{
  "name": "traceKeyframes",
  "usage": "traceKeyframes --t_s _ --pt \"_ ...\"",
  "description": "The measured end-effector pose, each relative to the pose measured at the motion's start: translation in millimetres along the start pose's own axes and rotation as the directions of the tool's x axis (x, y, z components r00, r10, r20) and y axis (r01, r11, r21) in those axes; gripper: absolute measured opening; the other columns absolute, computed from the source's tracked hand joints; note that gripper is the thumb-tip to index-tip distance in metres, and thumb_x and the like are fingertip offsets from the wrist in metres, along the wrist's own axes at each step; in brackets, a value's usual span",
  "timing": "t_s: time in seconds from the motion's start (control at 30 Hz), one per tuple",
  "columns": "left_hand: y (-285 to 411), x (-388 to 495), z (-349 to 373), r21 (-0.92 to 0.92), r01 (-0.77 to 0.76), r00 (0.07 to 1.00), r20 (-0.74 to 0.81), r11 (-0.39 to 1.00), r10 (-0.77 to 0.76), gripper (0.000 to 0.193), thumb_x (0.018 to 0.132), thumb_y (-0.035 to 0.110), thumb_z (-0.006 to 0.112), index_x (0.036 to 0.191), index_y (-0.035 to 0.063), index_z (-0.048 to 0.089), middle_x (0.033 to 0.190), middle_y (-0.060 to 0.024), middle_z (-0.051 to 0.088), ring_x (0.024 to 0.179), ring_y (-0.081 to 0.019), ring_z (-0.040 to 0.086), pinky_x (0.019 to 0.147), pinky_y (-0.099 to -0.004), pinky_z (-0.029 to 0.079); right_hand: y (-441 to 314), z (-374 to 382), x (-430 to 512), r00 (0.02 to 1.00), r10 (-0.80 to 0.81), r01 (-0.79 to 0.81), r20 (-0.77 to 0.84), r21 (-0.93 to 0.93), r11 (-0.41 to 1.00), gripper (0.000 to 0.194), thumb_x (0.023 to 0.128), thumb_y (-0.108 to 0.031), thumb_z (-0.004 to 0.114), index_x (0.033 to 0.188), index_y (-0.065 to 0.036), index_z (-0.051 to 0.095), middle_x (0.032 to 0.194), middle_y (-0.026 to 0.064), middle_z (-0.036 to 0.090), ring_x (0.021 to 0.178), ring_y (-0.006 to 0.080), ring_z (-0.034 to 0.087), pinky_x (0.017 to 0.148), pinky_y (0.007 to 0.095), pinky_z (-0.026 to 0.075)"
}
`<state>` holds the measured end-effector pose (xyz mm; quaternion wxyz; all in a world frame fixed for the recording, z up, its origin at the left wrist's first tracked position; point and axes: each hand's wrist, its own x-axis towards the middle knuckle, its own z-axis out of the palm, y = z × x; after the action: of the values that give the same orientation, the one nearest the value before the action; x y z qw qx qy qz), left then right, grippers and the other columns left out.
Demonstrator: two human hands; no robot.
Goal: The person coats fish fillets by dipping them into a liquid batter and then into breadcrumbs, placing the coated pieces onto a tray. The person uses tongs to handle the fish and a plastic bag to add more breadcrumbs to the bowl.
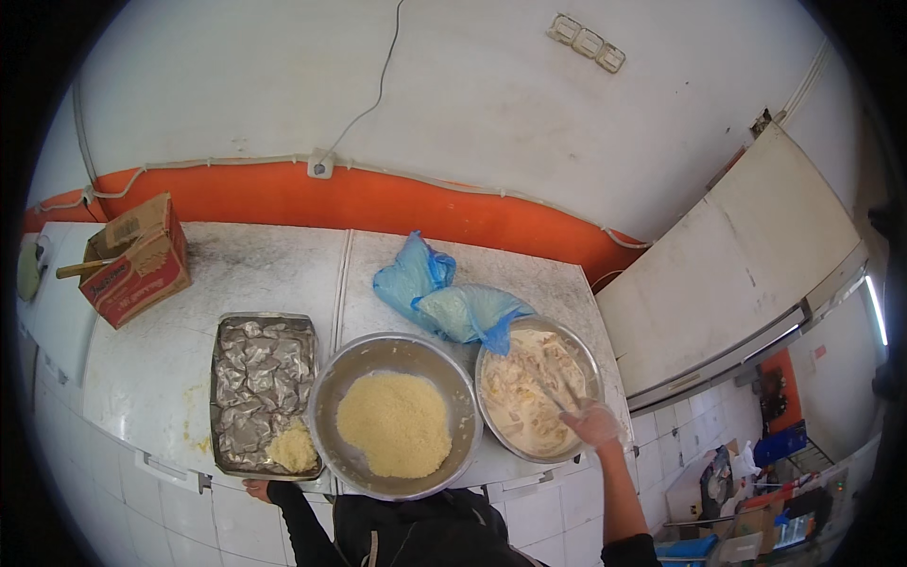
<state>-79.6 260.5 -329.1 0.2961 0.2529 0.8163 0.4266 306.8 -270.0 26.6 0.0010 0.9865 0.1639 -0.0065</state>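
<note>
My right hand, in a clear plastic glove, grips metal tongs whose tips reach into a steel bowl of pieces in creamy batter. Only part of my left hand shows, at the near edge of a rectangular metal tray; its fingers are mostly hidden. The tray is lined with crumpled foil or film, and a small heap of yellowish crumbs lies in its near right corner. Between tray and batter bowl stands a large steel bowl holding pale yellow crumbs.
Blue plastic bags lie behind the bowls, one touching the batter bowl's rim. A red and brown cardboard box with a wooden handle sticking out stands at the back left. On the right is a large white appliance.
</note>
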Motion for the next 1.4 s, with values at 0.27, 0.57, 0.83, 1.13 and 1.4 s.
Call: traceKeyframes --t_s 0.27,0.57,0.83,1.13,1.4 --pt "-36 20 13 0.184 -0.185 0.982 0.005 0.966 0.187 0.071 0.108 0.055 0.032 0.147 -0.0032 0.043 0.140 -0.0298 0.054 0.124 -0.0478 0.056 0.102 -0.0555 0.049 45 83 22 0.990 0.139 -0.140 0.023 0.244 0.960 0.041 0.088 -0.037 0.069 0.090 0.004 0.073 0.088 0.0269 0.071 0.085 0.0439 0.070 0.077 0.0506 0.055" --pt "-55 50 29 0.247 -0.153 0.986 0.100 0.957 0.132 0.061 0.108 0.047 0.037 0.148 0.0016 0.042 0.146 -0.0223 0.048 0.125 -0.0429 0.057 0.098 -0.0490 0.053 20 -17 -3 0.986 0.164 -0.158 -0.001 0.266 0.951 0.047 0.090 -0.042 0.071 0.089 0.005 0.070 0.073 0.0227 0.070 0.063 0.0388 0.070 0.062 0.0454 0.057" --pt "-45 37 27 0.217 -0.157 0.987 0.049 0.964 0.150 0.063 0.108 0.049 0.037 0.143 -0.0032 0.047 0.137 -0.0225 0.054 0.123 -0.0413 0.058 0.099 -0.0467 0.053 36 96 33 0.874 0.416 -0.485 0.252 0.391 0.782 0.047 0.087 -0.042 0.072 0.087 0.005 0.071 0.073 0.0238 0.070 0.069 0.0422 0.070 0.067 0.0467 0.056" --pt "-21 21 12 0.093 -0.066 0.997 0.052 0.994 0.061 0.065 0.109 0.049 0.034 0.140 -0.0054 0.049 0.135 -0.0249 0.055 0.124 -0.0429 0.056 0.101 -0.0491 0.050 47 -23 17 0.942 0.316 -0.332 0.113 0.449 0.830 0.037 0.093 -0.033 0.070 0.083 0.002 0.069 0.064 0.0141 0.063 0.050 0.0229 0.062 0.046 0.0380 0.050" --pt "-11 12 4 -0.010 0.026 0.995 0.094 1.000 -0.025 0.067 0.110 0.050 0.032 0.138 -0.0074 0.050 0.133 -0.0270 0.057 0.125 -0.0443 0.055 0.104 -0.0512 0.047 27 96 33 0.969 0.059 -0.123 0.239 0.265 0.956 0.036 0.090 -0.035 0.073 0.090 0.001 0.069 0.065 0.0136 0.062 0.051 0.0232 0.059 0.046 0.0391 0.047"
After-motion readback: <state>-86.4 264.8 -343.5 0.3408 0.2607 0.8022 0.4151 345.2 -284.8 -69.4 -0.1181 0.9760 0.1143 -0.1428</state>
